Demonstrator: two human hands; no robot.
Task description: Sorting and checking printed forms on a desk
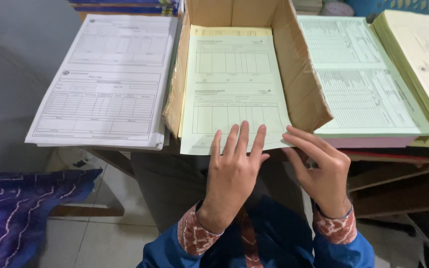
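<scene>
A pale green printed form sheet lies in an open cardboard box, on a yellow sheet whose top edge shows behind it. The green sheet's near edge sticks out past the box front. My left hand lies flat with spread fingers on that near edge. Just to the right, my right hand has its fingertips at the sheet's lower right corner, by the box's right flap. Neither hand grips anything. Blue sleeves with red patterned cuffs cover both wrists.
A thick stack of white forms sits left of the box. To its right are a green stack on pink paper and a yellow stack. Purple patterned cloth lies at lower left, over a tiled floor.
</scene>
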